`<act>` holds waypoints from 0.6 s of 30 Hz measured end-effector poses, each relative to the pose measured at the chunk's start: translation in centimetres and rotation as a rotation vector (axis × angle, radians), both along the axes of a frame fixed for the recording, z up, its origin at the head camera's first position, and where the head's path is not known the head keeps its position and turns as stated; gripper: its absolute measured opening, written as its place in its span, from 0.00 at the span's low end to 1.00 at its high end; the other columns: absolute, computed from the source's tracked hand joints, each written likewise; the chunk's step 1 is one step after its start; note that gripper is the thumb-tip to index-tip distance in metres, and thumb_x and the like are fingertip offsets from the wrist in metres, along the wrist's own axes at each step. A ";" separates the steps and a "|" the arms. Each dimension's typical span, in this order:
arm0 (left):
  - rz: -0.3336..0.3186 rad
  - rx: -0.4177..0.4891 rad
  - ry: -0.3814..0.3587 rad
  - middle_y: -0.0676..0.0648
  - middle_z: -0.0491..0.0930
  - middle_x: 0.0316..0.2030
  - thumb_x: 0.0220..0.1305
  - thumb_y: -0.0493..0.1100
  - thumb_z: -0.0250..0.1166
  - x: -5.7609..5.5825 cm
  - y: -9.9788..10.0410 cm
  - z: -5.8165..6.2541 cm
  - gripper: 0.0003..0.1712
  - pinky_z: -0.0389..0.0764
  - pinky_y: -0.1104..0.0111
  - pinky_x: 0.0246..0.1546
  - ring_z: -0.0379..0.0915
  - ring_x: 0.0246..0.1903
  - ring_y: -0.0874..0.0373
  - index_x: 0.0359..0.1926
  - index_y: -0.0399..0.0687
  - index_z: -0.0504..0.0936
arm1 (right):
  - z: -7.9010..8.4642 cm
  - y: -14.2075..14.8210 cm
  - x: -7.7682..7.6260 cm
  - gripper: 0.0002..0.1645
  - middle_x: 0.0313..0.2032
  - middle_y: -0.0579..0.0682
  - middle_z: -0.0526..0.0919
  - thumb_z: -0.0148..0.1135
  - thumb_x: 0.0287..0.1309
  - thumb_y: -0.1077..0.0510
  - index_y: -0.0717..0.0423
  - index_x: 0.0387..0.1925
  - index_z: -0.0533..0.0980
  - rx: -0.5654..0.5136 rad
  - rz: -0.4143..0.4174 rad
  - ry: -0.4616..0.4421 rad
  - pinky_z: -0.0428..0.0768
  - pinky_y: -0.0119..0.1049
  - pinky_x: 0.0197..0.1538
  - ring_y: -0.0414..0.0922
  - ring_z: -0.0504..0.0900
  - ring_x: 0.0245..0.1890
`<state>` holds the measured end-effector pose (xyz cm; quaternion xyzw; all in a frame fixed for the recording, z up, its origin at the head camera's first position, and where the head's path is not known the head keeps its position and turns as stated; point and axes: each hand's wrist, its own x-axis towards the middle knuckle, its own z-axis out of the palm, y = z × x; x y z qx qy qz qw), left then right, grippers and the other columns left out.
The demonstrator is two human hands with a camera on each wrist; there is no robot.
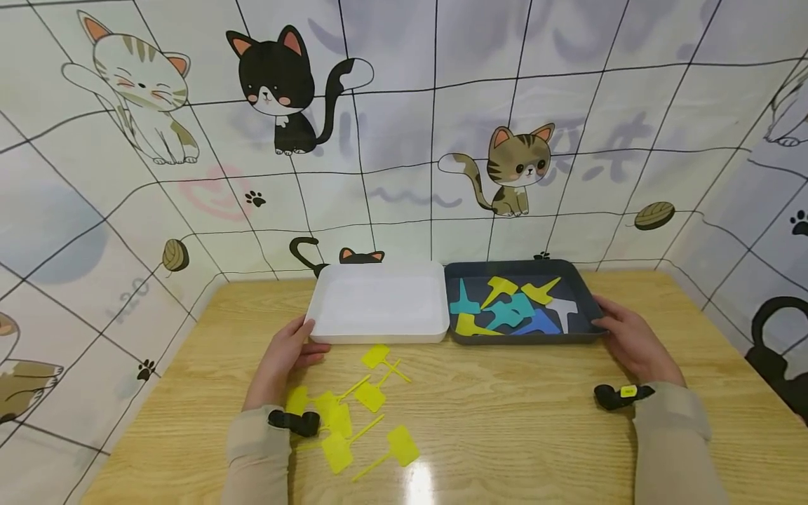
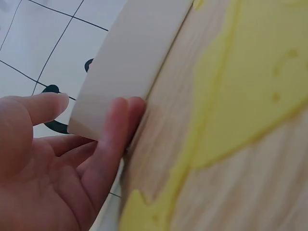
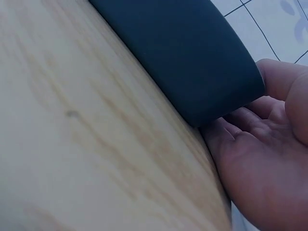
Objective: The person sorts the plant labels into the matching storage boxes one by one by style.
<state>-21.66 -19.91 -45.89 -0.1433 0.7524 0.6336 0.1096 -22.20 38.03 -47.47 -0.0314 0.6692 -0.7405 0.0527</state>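
A white tray [image 1: 379, 305] and a dark grey tray [image 1: 530, 339] stand side by side on the wooden table. My left hand [image 1: 293, 354] touches the white tray's front left corner, its thumb by the rim and its fingers straight along the outside, one fingertip before the front wall [image 2: 130, 62]. My right hand [image 1: 637, 344] holds the dark tray's right end, thumb over the rim, bent fingers against the outer wall. Flat T-shaped plant labels, teal [image 1: 463, 298], yellow [image 1: 499, 291], blue [image 1: 536, 324] and white [image 1: 562, 308], lie in the dark tray.
Several yellow plant labels with square heads and thin stems [image 1: 404, 445] are scattered over the table [image 1: 505, 421] in front of the white tray, some beside my left wrist. A cloth printed with cats [image 1: 404, 140] hangs behind and at both sides.
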 end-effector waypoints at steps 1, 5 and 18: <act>-0.016 -0.008 -0.001 0.39 0.73 0.49 0.63 0.60 0.48 0.0 0.0 0.2 0.34 0.79 0.65 0.36 0.78 0.37 0.51 0.67 0.55 0.53 | 0.0 0.0 0.0 0.35 0.67 0.62 0.35 0.42 0.63 0.68 0.66 0.66 0.39 0.003 0.001 -0.003 0.67 0.18 0.50 0.45 0.45 0.66; -0.095 -0.086 0.033 0.38 0.59 0.61 0.65 0.57 0.47 0.3 -0.3 1.3 0.39 0.79 0.62 0.36 0.77 0.39 0.48 0.69 0.48 0.43 | 0.1 0.0 0.0 0.35 0.67 0.60 0.36 0.43 0.64 0.66 0.63 0.67 0.41 0.046 -0.022 -0.031 0.67 0.18 0.49 0.45 0.46 0.66; -0.240 -0.664 0.177 0.41 0.74 0.38 0.64 0.58 0.48 3.4 -0.6 5.7 0.25 0.71 0.66 0.25 0.69 0.25 0.53 0.48 0.43 0.72 | 0.0 0.1 -0.1 0.35 0.68 0.54 0.36 0.44 0.64 0.63 0.57 0.68 0.43 0.079 -0.050 -0.079 0.65 0.19 0.52 0.45 0.43 0.66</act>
